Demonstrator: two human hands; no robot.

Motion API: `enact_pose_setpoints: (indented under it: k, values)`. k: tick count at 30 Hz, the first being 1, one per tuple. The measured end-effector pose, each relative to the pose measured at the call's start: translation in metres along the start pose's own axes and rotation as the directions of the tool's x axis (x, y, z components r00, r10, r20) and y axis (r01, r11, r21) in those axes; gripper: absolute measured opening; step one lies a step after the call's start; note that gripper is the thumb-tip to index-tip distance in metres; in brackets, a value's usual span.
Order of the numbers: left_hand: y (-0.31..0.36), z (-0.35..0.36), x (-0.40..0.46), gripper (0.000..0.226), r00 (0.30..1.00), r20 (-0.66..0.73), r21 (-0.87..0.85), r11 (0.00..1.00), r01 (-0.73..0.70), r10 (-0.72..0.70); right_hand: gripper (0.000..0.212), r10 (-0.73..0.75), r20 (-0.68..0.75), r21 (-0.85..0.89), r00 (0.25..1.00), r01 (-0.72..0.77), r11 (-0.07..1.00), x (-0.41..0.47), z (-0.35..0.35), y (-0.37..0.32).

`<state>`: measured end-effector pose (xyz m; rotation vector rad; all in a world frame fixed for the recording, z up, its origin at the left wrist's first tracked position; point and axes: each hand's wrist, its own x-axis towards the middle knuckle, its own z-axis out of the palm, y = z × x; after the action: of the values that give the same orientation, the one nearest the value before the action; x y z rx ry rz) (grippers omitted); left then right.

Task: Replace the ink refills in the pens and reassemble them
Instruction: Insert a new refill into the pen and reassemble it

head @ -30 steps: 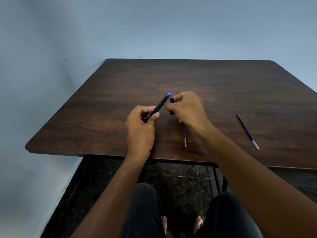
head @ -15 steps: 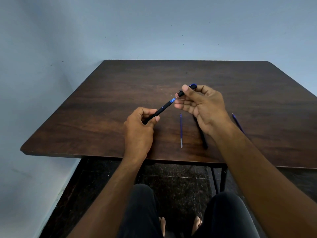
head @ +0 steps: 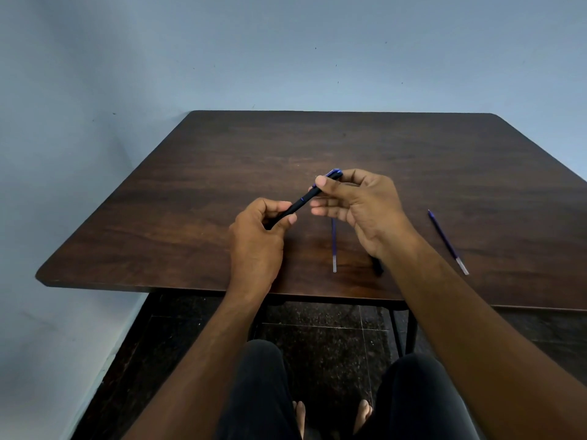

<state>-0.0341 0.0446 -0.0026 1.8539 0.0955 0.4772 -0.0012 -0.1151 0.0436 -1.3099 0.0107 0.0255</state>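
Left hand (head: 257, 236) grips barrel (head: 293, 209), right hand (head: 359, 204) pinches cap (head: 332, 176); keep both aligned, push straight

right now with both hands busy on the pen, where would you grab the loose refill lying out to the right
Take the refill at mid-length on its blue ink tube, from straight above, pinching across its width. It lies flat on the table, slanting from far-left to near-right, with bare wood on both sides. The clear near end is probably easier to fumble.
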Motion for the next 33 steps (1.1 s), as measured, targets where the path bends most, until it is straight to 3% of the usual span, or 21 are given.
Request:
enact_pose_setpoints:
  k: [13, 21, 27, 33]
  values:
    - [-0.002, -0.004, 0.000, 0.017, 1.000, -0.014, -0.074, 0.997, -0.003, 0.002, 0.018, -0.078, 0.006, -0.166, 0.997, 0.078, 0.983, 0.001, 0.016, 0.008]
    - [-0.002, -0.007, 0.001, 0.014, 1.000, -0.021, -0.074, 0.997, 0.004, -0.005, 0.018, -0.053, -0.051, -0.122, 0.997, 0.046, 0.991, -0.003, 0.024, 0.017]
    - [0.004, -0.006, 0.000, 0.011, 0.999, -0.048, -0.035, 0.999, 0.011, -0.013, 0.019, -0.011, -0.041, -0.119, 0.999, 0.006, 0.993, -0.003, 0.022, 0.008]
    - [0.022, -0.007, -0.012, 0.012, 0.989, -0.112, 0.183, 0.980, -0.079, 0.101, 0.018, -0.004, -0.056, -0.119, 0.998, -0.003, 0.993, -0.004, 0.024, 0.007]
